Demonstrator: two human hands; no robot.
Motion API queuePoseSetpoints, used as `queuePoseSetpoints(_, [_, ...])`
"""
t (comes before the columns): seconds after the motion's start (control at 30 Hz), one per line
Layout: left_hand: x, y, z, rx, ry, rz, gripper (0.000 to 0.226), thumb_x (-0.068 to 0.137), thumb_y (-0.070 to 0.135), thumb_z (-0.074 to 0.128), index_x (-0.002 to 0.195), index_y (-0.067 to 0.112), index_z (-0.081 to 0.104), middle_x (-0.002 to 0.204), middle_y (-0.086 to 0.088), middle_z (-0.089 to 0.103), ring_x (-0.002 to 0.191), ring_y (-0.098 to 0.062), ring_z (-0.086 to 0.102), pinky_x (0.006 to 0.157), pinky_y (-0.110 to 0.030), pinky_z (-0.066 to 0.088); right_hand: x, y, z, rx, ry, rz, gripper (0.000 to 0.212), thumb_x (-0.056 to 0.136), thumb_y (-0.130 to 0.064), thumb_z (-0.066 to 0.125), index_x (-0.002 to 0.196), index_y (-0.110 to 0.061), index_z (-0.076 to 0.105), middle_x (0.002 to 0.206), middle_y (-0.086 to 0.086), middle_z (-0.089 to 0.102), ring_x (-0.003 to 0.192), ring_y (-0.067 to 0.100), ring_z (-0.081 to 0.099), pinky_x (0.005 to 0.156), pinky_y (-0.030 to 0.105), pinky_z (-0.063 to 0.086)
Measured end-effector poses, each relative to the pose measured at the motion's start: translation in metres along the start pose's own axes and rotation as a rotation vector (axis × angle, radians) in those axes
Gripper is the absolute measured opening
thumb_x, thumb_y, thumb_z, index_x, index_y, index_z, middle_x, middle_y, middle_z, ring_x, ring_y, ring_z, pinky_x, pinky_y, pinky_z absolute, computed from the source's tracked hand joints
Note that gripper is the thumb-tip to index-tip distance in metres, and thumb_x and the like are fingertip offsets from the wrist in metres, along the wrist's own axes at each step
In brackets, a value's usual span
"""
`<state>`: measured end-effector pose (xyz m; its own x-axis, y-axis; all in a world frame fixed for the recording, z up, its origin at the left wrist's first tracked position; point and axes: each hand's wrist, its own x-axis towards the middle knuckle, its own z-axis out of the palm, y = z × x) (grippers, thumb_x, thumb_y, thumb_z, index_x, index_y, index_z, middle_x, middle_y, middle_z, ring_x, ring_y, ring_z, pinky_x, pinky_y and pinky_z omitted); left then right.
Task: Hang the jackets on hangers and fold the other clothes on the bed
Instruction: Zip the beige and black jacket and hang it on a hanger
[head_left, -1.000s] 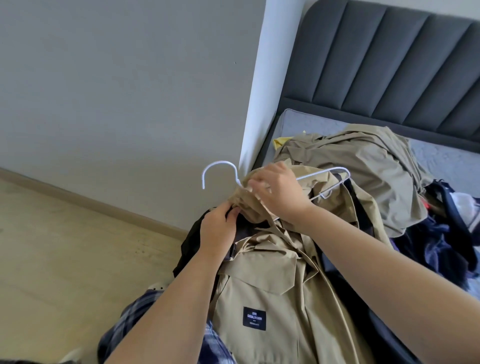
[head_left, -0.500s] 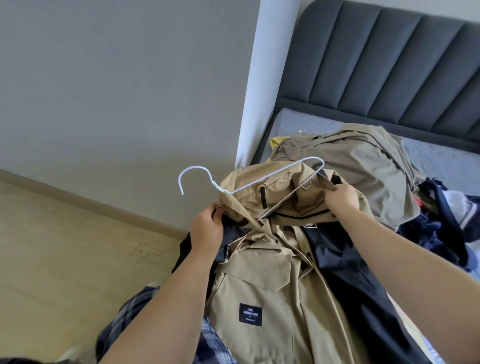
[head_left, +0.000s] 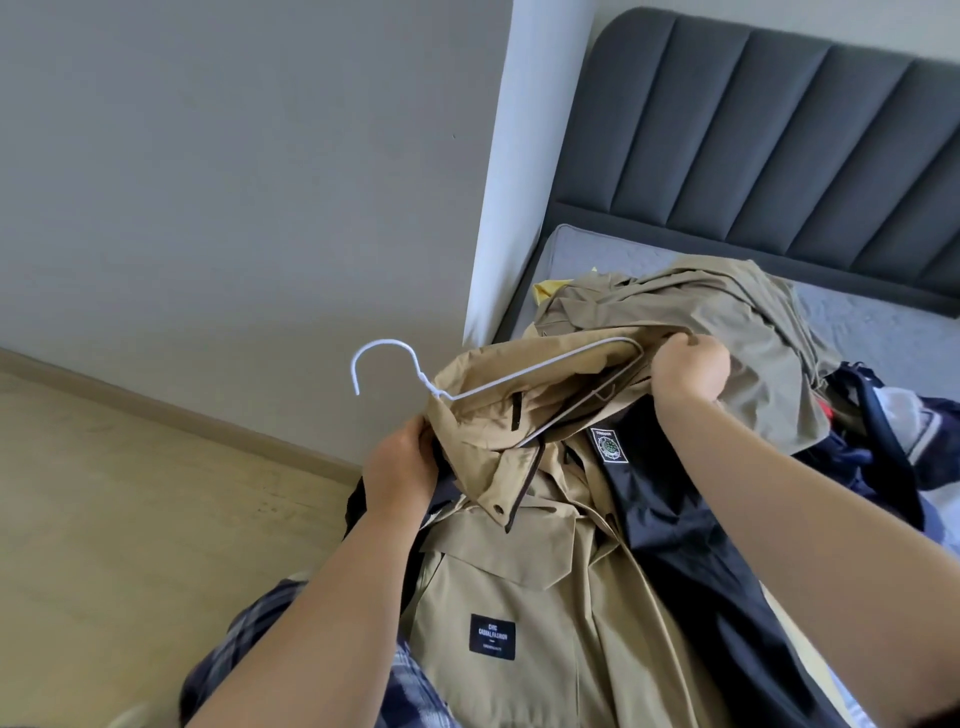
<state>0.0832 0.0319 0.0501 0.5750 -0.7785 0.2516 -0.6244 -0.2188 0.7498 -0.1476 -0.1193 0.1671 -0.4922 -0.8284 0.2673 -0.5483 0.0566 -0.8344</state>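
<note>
With the tan jacket (head_left: 519, 582) draped front-up between both forearms, its collar end is bunched over a white wire hanger (head_left: 519, 375).

Left hand (head_left: 400, 467): fingers curled, gripping jacket fabric right below the hanger's neck. Right hand (head_left: 688, 371): closed into a fist on tan fabric at the hanger's far end. That tip of the hanger is covered, so I can't tell whether the wire is in the grip too.

Hanger: the hook sticks out free to the left with its open side down. The upper arm and lower bar both show against the jacket's inner fabric around the neck opening.

Jacket details:
- black chest label (head_left: 492, 636) with white text, facing up
- snap on the collar tab
- dark navy lining (head_left: 675, 545) exposed on the right side, with a woven badge (head_left: 609, 445) near the collar

Jacket body runs down toward the camera, over plaid trousers (head_left: 410, 691) at the bottom edge.

Around it:
- second khaki garment (head_left: 701, 306) heaped on the grey mattress (head_left: 883, 332), just behind the right hand
- yellow cloth (head_left: 548, 288) poking out at the khaki heap's left edge
- dark navy clothes (head_left: 883, 441) piled at the right
- dark grey padded headboard (head_left: 779, 130) behind the mattress
- grey wall (head_left: 234, 182) and light wood floor (head_left: 104, 519) on the left
</note>
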Motion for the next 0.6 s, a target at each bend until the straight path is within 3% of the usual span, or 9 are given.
queuePoseSetpoints(0.13, [-0.002,0.001,0.005,0.081,0.008,0.069,0.015,0.093,0.019,0.049,0.097,0.013,0.062,0.081,-0.011,0.066,0.077,-0.038,0.059,0.062,-0.03,0.035,-0.005,0.003,0.002,0.041,0.075,0.018,0.033,0.099,-0.022,0.035,0.1,0.0,0.06,0.107,0.017,0.063,0.102,0.035,0.056,0.074,0.026,0.029])
queuePoseSetpoints(0.3, [-0.001,-0.003,0.011,0.164,-0.047,0.081,0.013,0.091,0.02,0.048,0.098,0.017,0.058,0.078,-0.006,0.065,0.077,-0.035,0.06,0.061,-0.029,0.034,-0.036,0.004,0.021,0.155,-0.007,-0.124,0.024,0.1,-0.023,0.037,0.083,-0.008,0.045,0.074,-0.001,0.049,0.077,0.025,0.046,0.063,0.023,0.023])
queuePoseSetpoints(0.43, [0.001,-0.005,0.008,0.169,-0.063,0.08,0.017,0.091,0.021,0.047,0.105,0.021,0.056,0.082,-0.005,0.066,0.081,-0.035,0.061,0.062,-0.03,0.036,-0.038,-0.011,0.015,0.175,-0.042,-0.18,0.024,0.099,-0.021,0.038,0.08,-0.009,0.043,0.066,-0.007,0.043,0.061,0.014,0.04,0.056,0.022,0.022])
queuePoseSetpoints(0.5, [0.002,-0.004,0.006,0.169,-0.064,0.089,0.017,0.092,0.023,0.046,0.105,0.022,0.055,0.083,-0.004,0.066,0.082,-0.034,0.062,0.062,-0.029,0.037,-0.049,-0.022,0.01,0.127,-0.12,-0.277,0.021,0.099,-0.022,0.041,0.082,-0.011,0.046,0.066,-0.007,0.045,0.059,0.006,0.04,0.053,0.024,0.021])
queuePoseSetpoints(0.6, [0.001,0.002,0.011,0.197,-0.115,0.152,0.018,0.091,0.024,0.044,0.107,0.022,0.053,0.084,-0.003,0.065,0.082,-0.033,0.062,0.061,-0.029,0.035,-0.083,-0.031,0.009,0.121,-0.39,-0.462,0.014,0.098,-0.02,0.045,0.087,-0.014,0.052,0.067,-0.004,0.053,0.057,0.009,0.046,0.053,0.031,0.03])
